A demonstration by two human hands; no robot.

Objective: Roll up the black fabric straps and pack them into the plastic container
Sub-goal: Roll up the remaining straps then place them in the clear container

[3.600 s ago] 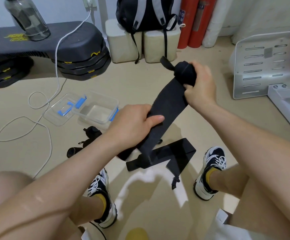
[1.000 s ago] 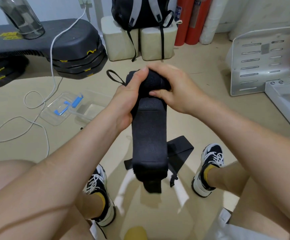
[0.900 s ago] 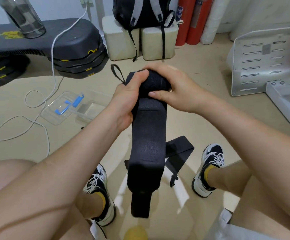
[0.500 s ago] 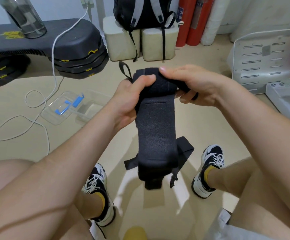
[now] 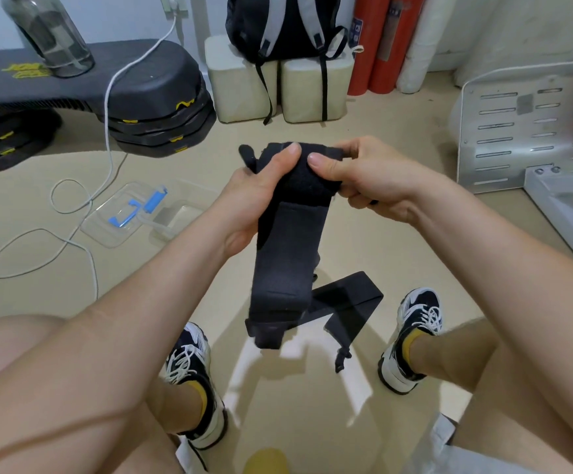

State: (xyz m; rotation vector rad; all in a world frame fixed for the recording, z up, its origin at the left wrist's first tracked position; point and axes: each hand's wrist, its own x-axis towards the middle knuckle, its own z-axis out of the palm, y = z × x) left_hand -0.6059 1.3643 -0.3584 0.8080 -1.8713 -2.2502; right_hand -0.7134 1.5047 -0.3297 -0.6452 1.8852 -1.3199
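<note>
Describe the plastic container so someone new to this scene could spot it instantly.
Find the black step platform at the left. On the floor in front of it lies the container. It is the only clear box, its flat lid with blue clips lying beside it.

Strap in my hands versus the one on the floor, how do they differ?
The held strap hangs in the air, gripped by the left hand and right hand; the floor strap lies untouched. The held strap is partly rolled at its top; the floor strap is unrolled, folded flat. Both are black fabric.
</note>
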